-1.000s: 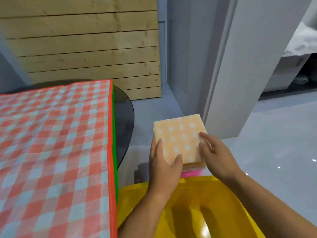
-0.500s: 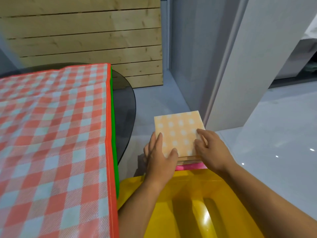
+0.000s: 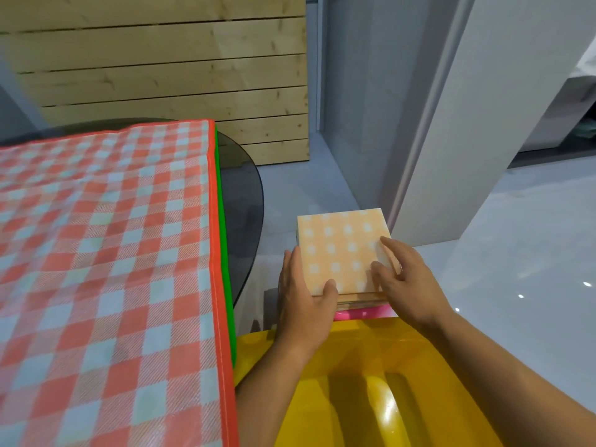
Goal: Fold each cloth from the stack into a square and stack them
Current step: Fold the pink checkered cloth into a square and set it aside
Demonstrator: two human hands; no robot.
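Here, beyond a yellow seat (image 3: 371, 375), the left hand (image 3: 304, 298) clasps the left edge of the stack (image 3: 361, 301), thumb on top, while the right hand (image 3: 411, 280) lays flat fingers (image 3: 389, 250) on the orange cloth (image 3: 338, 250) crowning it; even, gentle pressure from both sides should square the edges.

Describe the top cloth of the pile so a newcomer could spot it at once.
Right of the red-checked table cover, beyond the yellow plastic surface, a stack sits between the left hand and right hand. Its top cloth is pale orange with white squares, unlike the pink layer showing below.
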